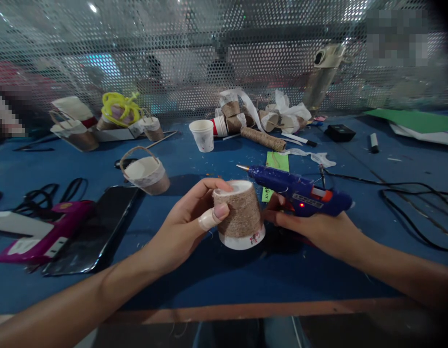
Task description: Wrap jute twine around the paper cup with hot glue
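In the head view, a twine-wrapped paper cup (242, 212) is at the middle, over the near part of the blue table (209, 285), held upside down. Its narrow base faces up, its wide white rim faces down, and its long axis runs nearly upright, the base leaning a little to the left; whether the rim touches the table I cannot tell. The left hand (187, 215) pinches the cup from the left – thumb on the twine at the near side, forefinger over the edge of the base.

The right hand (316, 229) is closed around the grip of a blue glue gun (285, 183), just right of the cup. The gun's long axis runs crosswise, its nozzle pointing left and slightly up, beyond the cup's base – a red light glows on its side. Beyond the gun lies a green note (281, 158); farther back, a twine-covered roll (263, 139) slopes down to the right, near an upright white paper cup (203, 137).
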`<state>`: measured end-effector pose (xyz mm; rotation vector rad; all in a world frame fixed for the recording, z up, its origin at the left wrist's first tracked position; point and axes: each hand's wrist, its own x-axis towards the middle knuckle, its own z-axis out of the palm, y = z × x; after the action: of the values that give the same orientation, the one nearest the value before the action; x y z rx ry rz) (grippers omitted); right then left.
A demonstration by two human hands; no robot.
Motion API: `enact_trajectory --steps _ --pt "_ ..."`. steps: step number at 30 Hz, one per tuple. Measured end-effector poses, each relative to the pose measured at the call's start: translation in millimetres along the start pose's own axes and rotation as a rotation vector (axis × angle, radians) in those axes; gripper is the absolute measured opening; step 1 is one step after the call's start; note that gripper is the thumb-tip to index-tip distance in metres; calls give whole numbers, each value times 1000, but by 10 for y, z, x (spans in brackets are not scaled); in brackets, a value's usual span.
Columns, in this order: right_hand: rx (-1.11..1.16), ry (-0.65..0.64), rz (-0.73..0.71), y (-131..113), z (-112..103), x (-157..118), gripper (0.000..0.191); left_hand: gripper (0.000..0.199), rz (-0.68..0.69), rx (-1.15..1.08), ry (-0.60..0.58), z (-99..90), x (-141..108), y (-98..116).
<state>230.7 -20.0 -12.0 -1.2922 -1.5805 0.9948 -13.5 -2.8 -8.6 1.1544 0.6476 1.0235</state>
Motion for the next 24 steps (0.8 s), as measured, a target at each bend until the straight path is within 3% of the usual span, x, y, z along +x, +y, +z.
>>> enact_trajectory --steps 4,10,15,19,24 --pt "129 19 48 17 36 12 24 18 -21 3 99 -5 3 10" --pt "260 74 -21 103 12 103 22 25 -45 -119 234 -2 38 91" --pt "55 139 -122 111 -91 173 10 32 -187 -285 229 23 77 164" --pt "-57 173 -159 109 -117 170 8 36 -261 -268 240 -6 99 106" --pt "-76 179 -184 80 -112 113 12 30 -257 -159 102 -53 74 15"
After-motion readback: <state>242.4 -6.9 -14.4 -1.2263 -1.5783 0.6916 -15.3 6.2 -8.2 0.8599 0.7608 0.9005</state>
